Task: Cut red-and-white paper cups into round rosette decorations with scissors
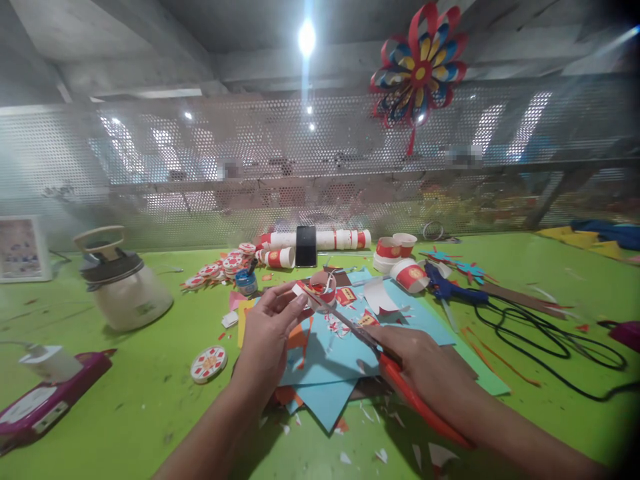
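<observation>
Between the thumb and fingers of my left hand (273, 327) is a small red-and-white piece of paper cup (320, 291), held above the blue paper. My right hand (425, 357) grips a pair of scissors (407, 390) by the red handles, and its blades reach up to the cup piece. I cannot tell how far apart the blades stand. Under both hands lie light blue paper sheets (325, 363) strewn with red and white scraps. A curled white paper piece (381, 297) rests right of the blades.
Behind are a phone (306, 247), a row of stacked paper cups (345, 239) and a blue jar (245, 283). A blue glue gun (453, 290) with a black cord lies right. On the left stand a kettle (127, 293), a power strip (55, 393) and a decorated disc (209, 364).
</observation>
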`<state>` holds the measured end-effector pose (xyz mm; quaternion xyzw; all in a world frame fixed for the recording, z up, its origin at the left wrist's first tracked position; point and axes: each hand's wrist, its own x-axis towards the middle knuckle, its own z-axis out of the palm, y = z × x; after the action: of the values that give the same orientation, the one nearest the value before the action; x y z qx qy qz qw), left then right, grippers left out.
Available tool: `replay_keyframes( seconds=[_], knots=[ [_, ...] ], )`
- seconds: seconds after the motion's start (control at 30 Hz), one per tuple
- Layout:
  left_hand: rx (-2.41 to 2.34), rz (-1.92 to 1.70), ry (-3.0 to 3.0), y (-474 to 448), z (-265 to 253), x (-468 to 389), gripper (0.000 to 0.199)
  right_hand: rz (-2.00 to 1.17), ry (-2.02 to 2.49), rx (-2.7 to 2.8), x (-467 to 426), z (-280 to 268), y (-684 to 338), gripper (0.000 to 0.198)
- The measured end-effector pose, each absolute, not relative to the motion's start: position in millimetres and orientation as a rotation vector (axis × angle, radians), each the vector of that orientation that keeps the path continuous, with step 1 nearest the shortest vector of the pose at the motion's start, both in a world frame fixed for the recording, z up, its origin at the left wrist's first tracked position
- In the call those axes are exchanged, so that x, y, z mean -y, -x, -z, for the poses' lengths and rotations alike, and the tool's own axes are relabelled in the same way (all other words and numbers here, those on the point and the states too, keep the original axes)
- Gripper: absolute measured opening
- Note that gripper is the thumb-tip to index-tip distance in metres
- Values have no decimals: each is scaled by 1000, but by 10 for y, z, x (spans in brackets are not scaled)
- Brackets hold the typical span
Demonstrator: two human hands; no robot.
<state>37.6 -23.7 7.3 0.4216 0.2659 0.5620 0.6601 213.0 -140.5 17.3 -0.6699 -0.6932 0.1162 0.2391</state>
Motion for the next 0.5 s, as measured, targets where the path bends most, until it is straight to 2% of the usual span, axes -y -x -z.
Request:
replay_keyframes(
  seconds=[0.3, 0.5],
  knots=[
    [-610, -1274, -951, -381, -88, 247, 34, -318, 1834, 1884, 1413, -182, -2105, 24],
    [-571, -1246, -942, -352, -67, 227, 27, -331, 1797, 1878, 1427, -183, -2093, 23]
  ],
)
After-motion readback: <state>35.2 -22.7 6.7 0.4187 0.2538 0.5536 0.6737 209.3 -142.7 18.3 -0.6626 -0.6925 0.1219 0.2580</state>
